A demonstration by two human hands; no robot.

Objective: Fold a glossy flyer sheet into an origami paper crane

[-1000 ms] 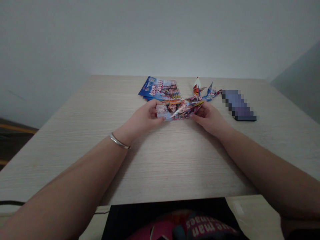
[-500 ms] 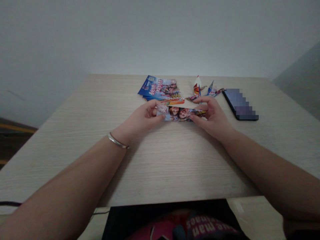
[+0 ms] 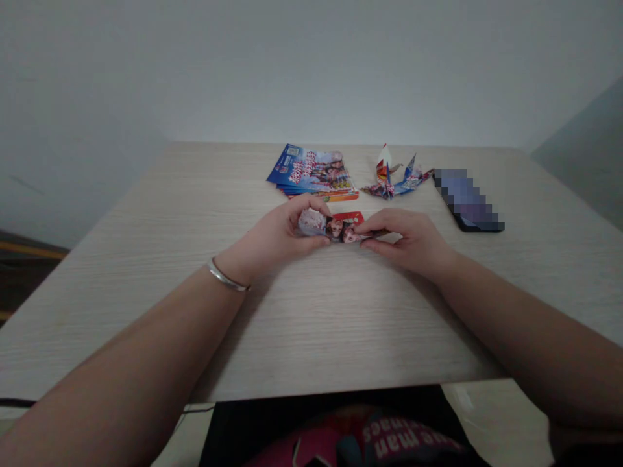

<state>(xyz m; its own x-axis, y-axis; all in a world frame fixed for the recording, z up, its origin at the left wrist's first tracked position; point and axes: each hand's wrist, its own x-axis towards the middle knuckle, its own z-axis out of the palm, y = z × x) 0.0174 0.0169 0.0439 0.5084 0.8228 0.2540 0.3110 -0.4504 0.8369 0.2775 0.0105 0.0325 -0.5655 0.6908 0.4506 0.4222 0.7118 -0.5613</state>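
Observation:
Between my two hands is a folded piece of printed paper (image 3: pixel 335 228) with photo faces on it and a red strip showing along its far edge. My left hand (image 3: pixel 296 227) grips its left end, thumb in front and fingers behind. At the right end my right hand (image 3: pixel 403 237) pinches the paper between thumb and fingers, covering that part. Just beyond the hands lies a stack of blue printed flyers (image 3: pixel 311 172). To the right of the stack rest two folded paper cranes, one orange and white (image 3: pixel 384 172), the other mostly blue (image 3: pixel 411 176).
A smartphone (image 3: pixel 470 201), its screen pixelated, lies on the right of the light wooden table (image 3: pixel 341 324). A pale wall (image 3: pixel 311 71) rises behind the far edge. A dark cable (image 3: pixel 17 403) runs at the lower left.
The paper was a flat strip stretched between my hands; now it looks shorter and bent, with a red part showing. My right-hand fingers have come down and closed on its right end.

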